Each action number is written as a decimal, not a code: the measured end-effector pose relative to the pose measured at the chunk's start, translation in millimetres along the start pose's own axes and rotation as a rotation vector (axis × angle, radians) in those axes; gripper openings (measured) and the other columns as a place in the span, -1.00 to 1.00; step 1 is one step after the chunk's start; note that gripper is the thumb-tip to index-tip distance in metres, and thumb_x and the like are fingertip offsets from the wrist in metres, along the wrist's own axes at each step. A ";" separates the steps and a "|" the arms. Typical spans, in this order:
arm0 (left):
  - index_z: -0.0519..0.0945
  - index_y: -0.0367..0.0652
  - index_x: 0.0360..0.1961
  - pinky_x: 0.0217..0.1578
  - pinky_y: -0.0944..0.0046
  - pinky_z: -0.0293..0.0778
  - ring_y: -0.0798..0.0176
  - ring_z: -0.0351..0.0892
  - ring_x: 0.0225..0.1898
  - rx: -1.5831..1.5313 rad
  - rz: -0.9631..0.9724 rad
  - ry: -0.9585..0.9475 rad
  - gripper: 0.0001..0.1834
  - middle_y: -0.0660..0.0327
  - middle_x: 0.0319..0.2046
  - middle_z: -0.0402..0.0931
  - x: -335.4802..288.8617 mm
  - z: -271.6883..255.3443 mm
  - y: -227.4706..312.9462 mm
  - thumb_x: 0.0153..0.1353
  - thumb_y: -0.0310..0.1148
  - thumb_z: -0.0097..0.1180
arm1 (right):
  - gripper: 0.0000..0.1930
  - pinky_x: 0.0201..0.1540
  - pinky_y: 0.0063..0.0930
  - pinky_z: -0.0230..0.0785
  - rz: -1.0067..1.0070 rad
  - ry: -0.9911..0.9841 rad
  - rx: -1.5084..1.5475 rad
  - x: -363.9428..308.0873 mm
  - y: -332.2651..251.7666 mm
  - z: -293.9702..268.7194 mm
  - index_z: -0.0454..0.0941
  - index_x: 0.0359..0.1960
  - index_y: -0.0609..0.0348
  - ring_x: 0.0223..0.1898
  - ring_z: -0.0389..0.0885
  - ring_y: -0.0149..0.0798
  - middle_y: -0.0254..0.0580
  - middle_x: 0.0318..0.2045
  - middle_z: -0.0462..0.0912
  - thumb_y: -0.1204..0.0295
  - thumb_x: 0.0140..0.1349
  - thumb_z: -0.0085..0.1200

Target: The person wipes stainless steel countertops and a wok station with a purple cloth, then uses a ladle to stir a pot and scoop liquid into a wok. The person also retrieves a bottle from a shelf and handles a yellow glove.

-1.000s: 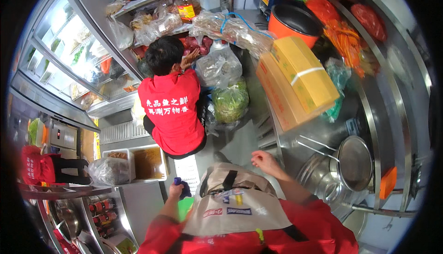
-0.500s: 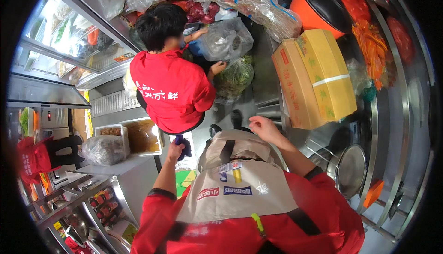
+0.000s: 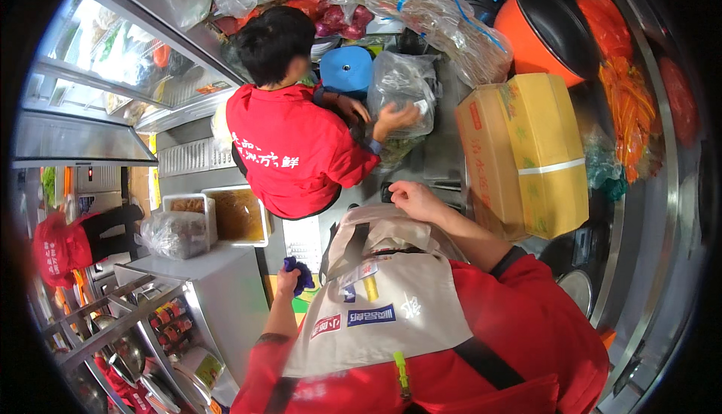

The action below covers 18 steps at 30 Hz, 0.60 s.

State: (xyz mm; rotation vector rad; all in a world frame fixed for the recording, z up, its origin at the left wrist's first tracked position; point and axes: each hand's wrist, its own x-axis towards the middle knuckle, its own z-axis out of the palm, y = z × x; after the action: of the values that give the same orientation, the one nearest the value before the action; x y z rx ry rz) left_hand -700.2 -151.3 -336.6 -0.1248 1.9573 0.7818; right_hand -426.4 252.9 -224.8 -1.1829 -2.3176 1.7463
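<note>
My left hand (image 3: 287, 282) is closed around a crumpled purple cloth (image 3: 303, 277), held low beside my beige apron (image 3: 391, 301). In front of the apron my right hand (image 3: 416, 199) hangs in the air with its fingers loosely curled in, and nothing shows in it. The nearest thing on its right is a yellow-brown cardboard box (image 3: 526, 158) with a white strap. Ahead, a person in a red jacket (image 3: 301, 151) bends down, both hands at a clear plastic bag (image 3: 402, 87). Leafy greens show partly beneath that bag.
A blue stool (image 3: 346, 69) is beside the person. White tubs (image 3: 263, 222) and a bagged bundle (image 3: 174, 233) lie left, near a steel cabinet (image 3: 226, 309). An orange pot (image 3: 541, 30) and metal rails (image 3: 662, 263) are right; a glass-door fridge (image 3: 90, 83) is far left.
The view has shifted, so most things sit further right. The other person's hands have moved over the clear bag, and the blue stool shows more fully. My left hand keeps the purple cloth.
</note>
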 end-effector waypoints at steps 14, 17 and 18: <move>0.65 -0.25 0.02 -0.13 0.18 0.59 0.17 0.68 -0.22 0.218 0.205 0.028 -0.54 0.12 -0.25 0.70 23.1 34.8 34.5 0.01 -0.43 0.20 | -0.67 -0.10 -0.25 0.56 0.026 0.026 0.022 -5.6 13.1 -15.1 0.60 0.03 0.30 -0.20 0.76 -0.08 0.00 -0.24 0.77 0.38 0.29 0.11; 0.67 -0.23 0.00 -0.14 0.18 0.59 0.18 0.68 -0.24 0.125 0.154 -0.003 -0.54 0.14 -0.28 0.70 26.7 29.8 24.2 -0.01 -0.41 0.22 | -0.67 -0.10 -0.26 0.56 0.031 0.054 0.001 -8.8 14.7 -18.2 0.61 0.02 0.29 -0.20 0.75 -0.08 0.00 -0.25 0.76 0.37 0.29 0.11; 0.67 -0.23 -0.01 -0.14 0.18 0.59 0.18 0.68 -0.24 0.105 0.118 -0.014 -0.54 0.14 -0.29 0.70 28.3 28.0 20.1 -0.02 -0.41 0.23 | -0.67 -0.10 -0.27 0.56 0.026 0.060 -0.019 -10.0 15.0 -18.4 0.62 0.01 0.29 -0.21 0.75 -0.08 0.00 -0.25 0.76 0.36 0.29 0.11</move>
State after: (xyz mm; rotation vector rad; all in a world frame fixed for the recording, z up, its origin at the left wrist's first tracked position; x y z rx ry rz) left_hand -701.3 -112.9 -359.2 0.0593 2.0018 0.7524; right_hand -403.1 263.8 -226.1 -1.2559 -2.3001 1.6756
